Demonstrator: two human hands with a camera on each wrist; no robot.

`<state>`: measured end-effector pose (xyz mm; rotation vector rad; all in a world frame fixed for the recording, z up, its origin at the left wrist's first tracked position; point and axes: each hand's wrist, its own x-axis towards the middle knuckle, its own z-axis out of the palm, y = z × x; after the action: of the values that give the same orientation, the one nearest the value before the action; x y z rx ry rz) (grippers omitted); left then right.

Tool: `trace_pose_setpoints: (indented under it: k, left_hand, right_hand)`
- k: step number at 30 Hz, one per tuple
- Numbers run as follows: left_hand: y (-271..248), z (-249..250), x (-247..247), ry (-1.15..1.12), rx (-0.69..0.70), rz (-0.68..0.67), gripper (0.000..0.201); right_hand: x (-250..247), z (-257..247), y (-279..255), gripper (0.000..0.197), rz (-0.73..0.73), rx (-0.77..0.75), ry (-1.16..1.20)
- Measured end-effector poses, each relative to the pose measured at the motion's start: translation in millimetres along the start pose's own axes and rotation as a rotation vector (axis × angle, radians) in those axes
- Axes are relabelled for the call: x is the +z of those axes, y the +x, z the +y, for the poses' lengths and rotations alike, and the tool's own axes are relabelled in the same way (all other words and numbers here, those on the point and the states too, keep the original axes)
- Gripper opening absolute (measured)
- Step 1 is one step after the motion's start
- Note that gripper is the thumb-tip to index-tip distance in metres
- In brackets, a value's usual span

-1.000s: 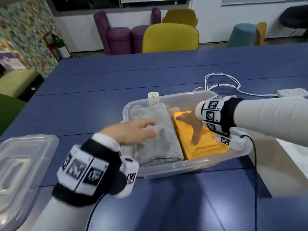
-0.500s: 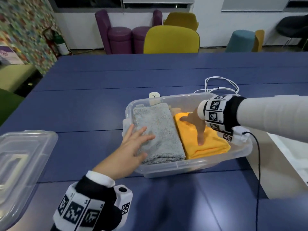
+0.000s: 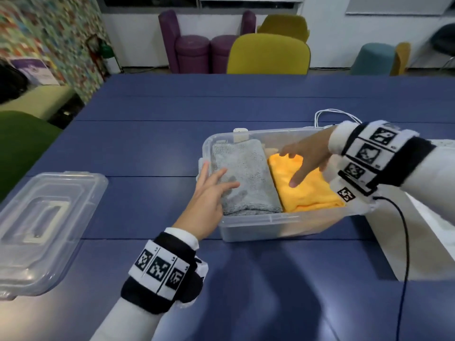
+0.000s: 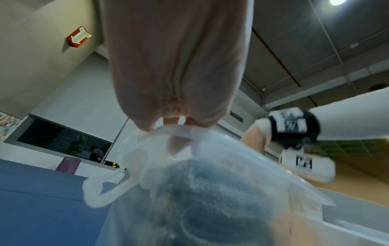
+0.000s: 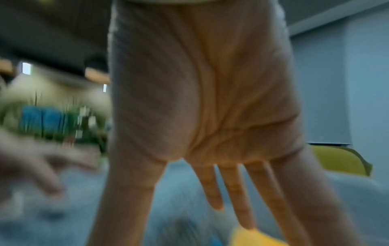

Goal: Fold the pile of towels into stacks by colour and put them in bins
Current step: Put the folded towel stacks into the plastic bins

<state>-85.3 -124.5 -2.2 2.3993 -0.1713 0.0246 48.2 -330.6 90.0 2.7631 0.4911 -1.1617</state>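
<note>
So there's a clear plastic bin (image 3: 258,223) sitting on the blue table (image 3: 147,143), and inside it are two folded towel stacks side by side, touching along the middle. The grey towel (image 3: 242,173) is on the left half, fluffy with a slightly nubby texture, folded into a neat long rectangle. The yellow-orange towel (image 3: 305,190) fills the right half, smoother looking and really bright.

The left hand (image 3: 209,200) comes in over the bin's left rim with fingers spread and straight, fingertips lying on the grey towel, not gripping anything. The right hand (image 3: 305,161) is over the yellow-orange towel, fingers loose and spread too, the thumb tip down on or just above the fabric. Can't quite tell if it's actually touching. It isn't holding anything either. The right wrist view is blurry but shows the straight fingers (image 5: 242,199) pointing down at the yellow.

The bin's clear lid (image 3: 41,227) lies flat on the table well off to the left. A white cable (image 3: 330,114) loops behind the bin. Further back there's a yellow chair (image 3: 268,55), purple seats (image 3: 194,52), a teal stool (image 3: 374,57), and a colourful patterned wall (image 3: 49,33) on the left.
</note>
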Motion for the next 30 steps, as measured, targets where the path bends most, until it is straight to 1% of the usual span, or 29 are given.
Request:
trace_pose_setpoints:
  k: [1, 2, 3, 5, 6, 8, 9, 11, 12, 13, 15, 17, 19, 21, 23, 25, 26, 27, 29, 30]
  left_hand:
    - [-0.6, -1.2, 1.8, 0.008, -0.004, 0.031, 0.064]
    - [-2.9, -1.5, 3.0, 0.009, -0.015, 0.053, 0.061]
    - [-4.9, -2.3, 4.2, 0.002, -0.035, 0.062, 0.059]
    - [-8.1, -3.9, 3.4, -0.016, -0.074, 0.056, 0.058]
    - [-9.0, -5.8, 0.9, -0.016, -0.084, 0.05, 0.058]
    - [-9.5, -13.5, -6.6, -0.001, -0.092, 0.052, 0.058]
    - [-10.3, -18.4, -10.9, 0.004, -0.1, 0.056, 0.057]
    - [-13.6, -28.5, -20.4, 0.003, -0.121, 0.047, 0.055]
    - [-14.5, -33.2, -24.8, 0.001, -0.122, 0.039, 0.055]
    - [-14.7, -38.0, -28.2, -0.007, -0.123, 0.036, 0.054]
    - [-14.3, -47.1, -35.6, -0.023, -0.127, 0.05, 0.053]
    - [-13.2, -59.5, -41.7, -0.082, -0.105, 0.104, 0.051]
    - [-13.7, -75.2, -47.5, -0.194, -0.076, 0.224, 0.043]
    - [-17.1, -99.5, -55.4, -0.252, -0.122, 0.392, 0.035]
    - [-23.9, -136.5, -63.6, -0.218, -0.234, 0.558, 0.032]
    - [-38.1, -179.8, -66.8, -0.095, -0.421, 0.65, 0.035]
    - [-47.9, -200.9, -66.0, -0.022, -0.546, 0.655, 0.039]
    - [-58.7, -218.9, -63.4, 0.046, -0.69, 0.63, 0.043]
    - [-79.9, -245.8, -52.3, 0.153, -0.968, 0.545, 0.055]
    - [-87.4, -253.4, -46.4, 0.182, -1.06, 0.506, 0.063]
  right_hand:
    - [1.9, -0.3, -14.7, 0.086, 0.028, -0.045, 0.101]
    - [8.8, -1.5, -29.4, 0.078, 0.047, -0.084, 0.15]
    - [20.0, -1.3, -40.7, 0.07, 0.058, -0.101, 0.136]
    - [50.9, 5.5, -52.3, 0.054, 0.066, -0.08, 0.04]
    - [69.4, 10.8, -52.7, 0.042, 0.083, -0.068, 0.028]
    - [105.2, 18.9, -49.4, 0.012, 0.154, -0.06, 0.124]
    - [120.3, 20.8, -45.8, 0.011, 0.223, -0.06, 0.147]
    - [142.2, 16.7, -38.1, 0.012, 0.427, -0.045, 0.066]
    - [147.6, 11.4, -35.4, 0.018, 0.537, -0.039, 0.016]
    - [148.9, 6.7, -32.9, 0.022, 0.603, -0.048, -0.014]
    - [145.3, -1.2, -25.6, 0.026, 0.647, -0.096, 0.003]
    - [136.6, -9.0, -16.0, 0.029, 0.66, -0.13, 0.025]
    - [129.0, -18.9, -3.3, 0.027, 0.668, -0.142, 0.0]
    - [122.9, -31.2, 6.3, 0.025, 0.683, -0.142, -0.015]
    - [118.7, -37.7, 11.4, 0.026, 0.699, -0.132, -0.004]
    - [116.8, -39.6, 12.9, 0.029, 0.706, -0.117, 0.001]
    - [116.4, -39.9, 13.0, 0.029, 0.706, -0.115, 0.002]
    - [116.0, -39.9, 13.4, 0.028, 0.699, -0.111, 0.005]
    - [115.4, -40.3, 14.2, 0.026, 0.678, -0.1, 0.024]
    - [115.0, -40.6, 14.7, 0.027, 0.675, -0.091, 0.034]
